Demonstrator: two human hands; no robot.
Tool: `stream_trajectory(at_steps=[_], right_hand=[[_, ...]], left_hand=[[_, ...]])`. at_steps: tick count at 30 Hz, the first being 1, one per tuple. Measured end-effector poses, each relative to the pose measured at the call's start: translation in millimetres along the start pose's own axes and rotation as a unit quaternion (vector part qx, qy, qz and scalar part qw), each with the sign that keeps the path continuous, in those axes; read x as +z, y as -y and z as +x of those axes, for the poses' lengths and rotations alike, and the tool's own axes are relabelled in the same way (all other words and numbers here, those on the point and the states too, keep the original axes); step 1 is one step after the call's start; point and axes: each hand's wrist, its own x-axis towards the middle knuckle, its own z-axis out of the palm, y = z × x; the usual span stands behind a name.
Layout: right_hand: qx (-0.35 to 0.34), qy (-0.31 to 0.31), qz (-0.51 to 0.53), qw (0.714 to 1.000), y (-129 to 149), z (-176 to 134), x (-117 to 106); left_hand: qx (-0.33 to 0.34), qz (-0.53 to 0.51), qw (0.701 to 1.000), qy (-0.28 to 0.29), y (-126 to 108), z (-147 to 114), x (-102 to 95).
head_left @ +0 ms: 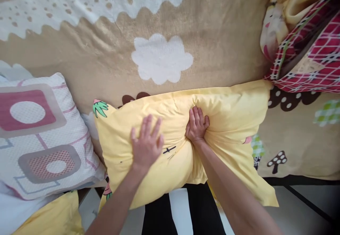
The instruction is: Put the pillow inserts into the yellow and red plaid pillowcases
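"Where does the yellow pillow [174,132] lie?"

"Right in front of you, at the near edge of the tan sheet [220,36]; its near right corner reaches past that edge. A deep crease runs through it just right of the middle."

"And the left hand [147,143]?"

"Your left hand is palm down over the left part of the pillow, fingers spread apart. It's slightly blurred, so I can't tell whether it's touching the fabric or just above it."

"The right hand [197,123]?"

"Yours is pushed into the crease, fingers close together. Whether they pinch any of the cloth, I can't tell."

"What lies around it?"

"To your left is a white patterned pillow [50,118], with a yellow cloth [53,217] on its near side. On the far right you have a red checked cloth [321,58], just beside the yellow pillow's far right corner."
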Motion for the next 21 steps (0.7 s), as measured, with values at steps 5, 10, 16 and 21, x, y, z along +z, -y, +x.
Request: stream_trajectory(at_steps=[5, 10, 16, 21], right_hand=[[-0.018, -0.002, -0.006, 1.000, -3, -3, 5], [-0.003, 0.020, 0.003, 1.000, -2, -2, 6], [-0.034, 0.000, -0.013, 0.999, -4, 4, 6], [-0.017, 0.019, -0.004, 1.000, -6, 8, 6]], left_hand=[[-0.090, -0.012, 0.992, -0.088, 104, -7, 39.5], [-0.145, -0.029, 0.984, -0.101, 117, 2, 54.7], [-0.278, -0.071, 0.957, -0.044, 129, 24, 24.5], [-0.302, -0.110, 0.947, -0.019, 112, -4, -45.9]])
